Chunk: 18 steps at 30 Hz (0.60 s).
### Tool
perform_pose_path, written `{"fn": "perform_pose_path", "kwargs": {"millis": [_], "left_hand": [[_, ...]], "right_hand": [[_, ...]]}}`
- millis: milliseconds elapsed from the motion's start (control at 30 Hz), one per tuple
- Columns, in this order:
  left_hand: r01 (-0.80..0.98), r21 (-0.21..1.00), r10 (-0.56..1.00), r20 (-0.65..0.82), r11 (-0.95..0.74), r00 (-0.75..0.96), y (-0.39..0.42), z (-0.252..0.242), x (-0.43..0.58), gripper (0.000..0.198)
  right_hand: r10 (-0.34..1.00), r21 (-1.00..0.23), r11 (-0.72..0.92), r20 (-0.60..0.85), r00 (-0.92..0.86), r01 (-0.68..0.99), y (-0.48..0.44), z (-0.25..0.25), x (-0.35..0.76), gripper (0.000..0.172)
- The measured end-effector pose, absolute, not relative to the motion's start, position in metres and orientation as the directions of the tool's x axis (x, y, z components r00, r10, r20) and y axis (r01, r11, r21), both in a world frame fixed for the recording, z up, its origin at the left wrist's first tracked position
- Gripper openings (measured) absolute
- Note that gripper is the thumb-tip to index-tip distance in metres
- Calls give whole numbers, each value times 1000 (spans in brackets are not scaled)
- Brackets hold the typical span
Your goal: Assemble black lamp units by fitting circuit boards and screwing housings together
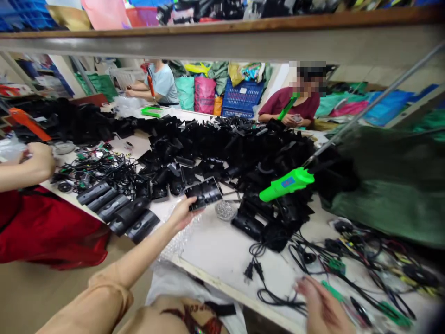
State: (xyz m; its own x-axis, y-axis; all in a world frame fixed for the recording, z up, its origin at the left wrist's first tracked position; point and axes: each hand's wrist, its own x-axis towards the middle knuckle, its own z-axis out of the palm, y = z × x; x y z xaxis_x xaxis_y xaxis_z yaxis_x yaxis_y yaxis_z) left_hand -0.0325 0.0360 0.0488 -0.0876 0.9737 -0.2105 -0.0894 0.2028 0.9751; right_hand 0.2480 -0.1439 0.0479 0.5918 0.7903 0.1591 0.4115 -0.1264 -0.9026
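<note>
Flat black plastic panel (203, 194): it is resting in the left hand, its long axis running roughly crosswise ahead of the person and tilting slightly, with its glossy face turned upward.

Left hand (182, 214): it is the nearer hand, reaching out on a tan sleeve (107, 290) and holding the panel's near end.

Left fingers (192, 209): they are clenching the panel's near edge, grasping it just above the white desk (222, 250).

Right hand (320, 306): it is hovering well apart from the panel, low and to the right of the fingers. It is blurred, so I cannot tell whether its fingers are released or grasping anything.

Just beside the fingers: a small heap of silver metal bits (225, 210) is lying ahead and to the right, and clear bubble wrap (177, 246) is lying beneath the wrist.

Farther left of the fingers: a row of black cylindrical housings (118, 208) is lying beside a tangle of thin black cables (99, 169).

Farther right of the fingers: a bright green cylindrical power tool (287, 184) is hanging above the black parts, and black power cords with a two-pin plug (252, 271) are lying on the desk.

Far left: a co-worker's hand (40, 160) is working at the desk's edge.
</note>
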Motion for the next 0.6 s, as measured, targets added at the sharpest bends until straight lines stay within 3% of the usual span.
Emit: {"fn": "perform_pose_path", "kwargs": {"millis": [67, 133, 200, 300, 367, 467, 533, 600], "left_hand": [[-415, 832, 911, -413, 367, -22, -11, 29, -14, 18], [-547, 714, 864, -502, 436, 34, -48, 14, 1, 20], [-531, 714, 862, -504, 457, 65, -73, 4, 8, 22], [-284, 903, 947, -303, 321, 109, -86, -5, 5, 28], [-62, 998, 986, -15, 26, 166, -83, -9, -4, 25], [118, 923, 909, 326, -365, 261, -73, -15, -17, 25], [126, 912, 901, 349, -389, 256, -68, -19, -20, 41], [88, 947, 930, 283, -310, 236, -66, -21, -20, 57]], "right_hand": [[895, -949, -99, 47, 443, 300, -130, 30, 222, 39], [953, -978, -72, -9, 303, 196, -111, 13, 194, 46], [976, -987, -94, -66, 207, 131, -95, -1, 172, 54], [982, -989, -82, -60, 176, 120, -81, -14, 160, 51], [993, -988, 7, 25, 117, 153, -82, -18, 162, 41], [961, -927, 258, 275, 25, 271, -95, -25, 169, 31], [860, -808, 447, 507, 66, 384, -105, -31, 172, 33], [726, -668, 572, 682, 84, 476, -112, -36, 172, 38]]}}
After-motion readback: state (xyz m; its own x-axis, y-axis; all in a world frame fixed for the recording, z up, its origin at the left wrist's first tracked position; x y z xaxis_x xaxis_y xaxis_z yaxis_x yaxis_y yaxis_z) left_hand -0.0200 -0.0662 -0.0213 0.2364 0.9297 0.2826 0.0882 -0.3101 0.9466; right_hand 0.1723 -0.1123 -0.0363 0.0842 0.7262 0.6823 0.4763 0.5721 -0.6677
